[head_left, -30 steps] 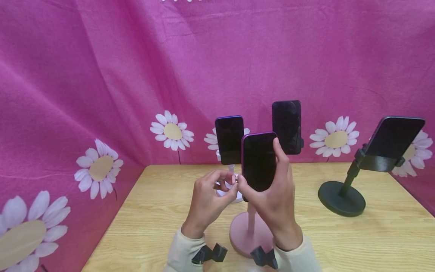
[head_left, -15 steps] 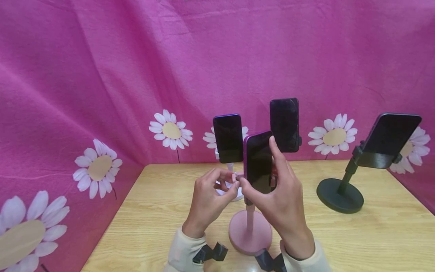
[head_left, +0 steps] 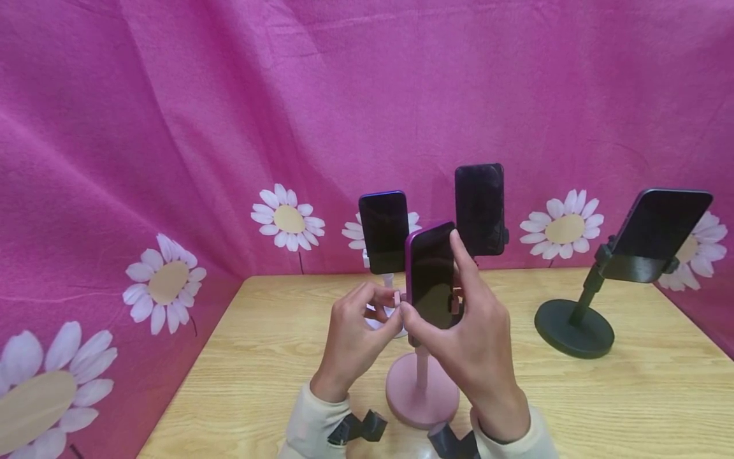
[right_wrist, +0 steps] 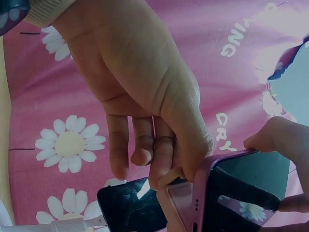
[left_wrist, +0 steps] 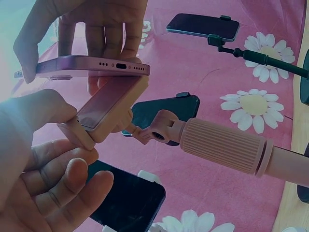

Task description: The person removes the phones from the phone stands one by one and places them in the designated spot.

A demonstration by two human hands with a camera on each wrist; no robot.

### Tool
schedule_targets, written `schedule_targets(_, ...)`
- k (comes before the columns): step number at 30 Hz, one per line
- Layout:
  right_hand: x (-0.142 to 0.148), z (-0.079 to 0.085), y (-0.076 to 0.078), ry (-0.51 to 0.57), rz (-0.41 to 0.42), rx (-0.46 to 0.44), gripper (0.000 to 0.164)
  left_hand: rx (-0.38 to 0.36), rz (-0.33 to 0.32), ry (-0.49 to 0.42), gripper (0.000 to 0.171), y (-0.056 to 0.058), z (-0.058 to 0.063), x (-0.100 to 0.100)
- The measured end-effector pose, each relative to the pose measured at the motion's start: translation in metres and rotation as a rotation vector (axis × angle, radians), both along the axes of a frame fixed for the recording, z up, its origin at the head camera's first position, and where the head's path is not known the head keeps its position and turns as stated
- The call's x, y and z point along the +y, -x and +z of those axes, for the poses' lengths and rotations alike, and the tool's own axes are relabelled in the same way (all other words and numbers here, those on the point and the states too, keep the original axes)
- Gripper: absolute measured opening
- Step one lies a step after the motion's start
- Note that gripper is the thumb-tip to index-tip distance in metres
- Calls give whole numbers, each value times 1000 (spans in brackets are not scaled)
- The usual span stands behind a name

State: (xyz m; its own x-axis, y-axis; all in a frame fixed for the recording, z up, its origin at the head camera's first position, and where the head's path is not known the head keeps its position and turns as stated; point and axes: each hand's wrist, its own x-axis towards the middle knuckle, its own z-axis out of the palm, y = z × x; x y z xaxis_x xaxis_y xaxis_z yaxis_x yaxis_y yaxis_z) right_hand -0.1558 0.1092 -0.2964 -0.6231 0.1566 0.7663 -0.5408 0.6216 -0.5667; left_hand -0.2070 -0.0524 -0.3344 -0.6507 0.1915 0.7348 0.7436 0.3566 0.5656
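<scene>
My right hand grips a phone with a purple-pink frame and a dark screen, thumb on one edge and fingers on the other. The phone stands angled over the holder of a pink phone stand. With thumb and fingertips, my left hand pinches the near end of the stand's clamp. In the left wrist view the phone's bottom edge, with its charging port, overlaps the clamp's far end, while the near end lies apart from the phone. The stand's ribbed pole reaches down from the clamp.
Behind the hands, a phone sits on a white stand and another phone stands to its right. At the right, a black stand bears a tilted phone. A pink flowered cloth hangs around the wooden table.
My right hand has turned the phone from facing me to an angle, uncovering part of the clamp on the right. My left hand keeps pinching the clamp with little movement.
</scene>
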Motion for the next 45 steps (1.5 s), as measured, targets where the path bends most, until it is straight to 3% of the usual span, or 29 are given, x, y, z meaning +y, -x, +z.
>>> schedule_targets(15,-5,-2,0,-32,14,60,98,-49,13,26,21,1,-1,0)
schedule_targets(27,3,5,-8,-8,24,90,102,-38,-5,19,20,-1,0,0)
schedule_targets(36,28,9,-13,2,-61,-15,103,-53,-30,4,18,0,1,2)
schedule_targets(41,54,5,-12,4,-151,-59,100,-62,-38,-1,19,-1,2,2)
schedule_targets(45,73,-2,-12,-59,-241,-124,97,-65,-44,2,19,-1,3,2)
